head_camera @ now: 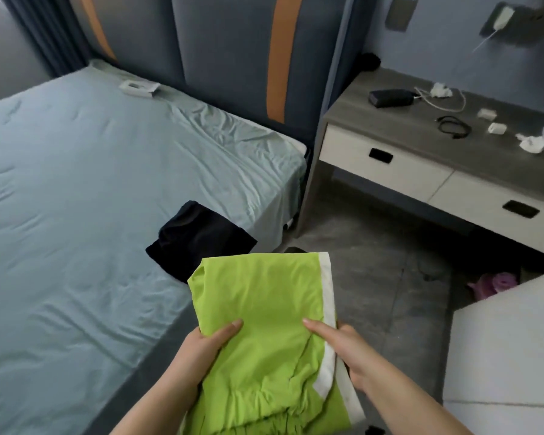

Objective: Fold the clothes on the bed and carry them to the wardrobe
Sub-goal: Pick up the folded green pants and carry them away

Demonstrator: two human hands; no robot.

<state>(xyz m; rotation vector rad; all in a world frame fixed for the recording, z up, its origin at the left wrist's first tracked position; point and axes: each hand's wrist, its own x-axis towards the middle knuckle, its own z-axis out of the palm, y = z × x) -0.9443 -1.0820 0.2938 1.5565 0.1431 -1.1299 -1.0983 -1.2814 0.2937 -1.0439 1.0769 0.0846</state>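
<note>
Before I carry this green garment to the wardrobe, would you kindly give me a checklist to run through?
1. Green garment folded flat: ok.
2. Left hand grips its left edge, thumb on top: ok.
3. Right hand grips the white-trimmed right edge: ok.
4. Bed free of clothes: not ok, a black garment lies near its edge.
5. Black garment neatly folded: cannot tell.
6. Way to the wardrobe free: cannot tell, the wardrobe is out of view.
</note>
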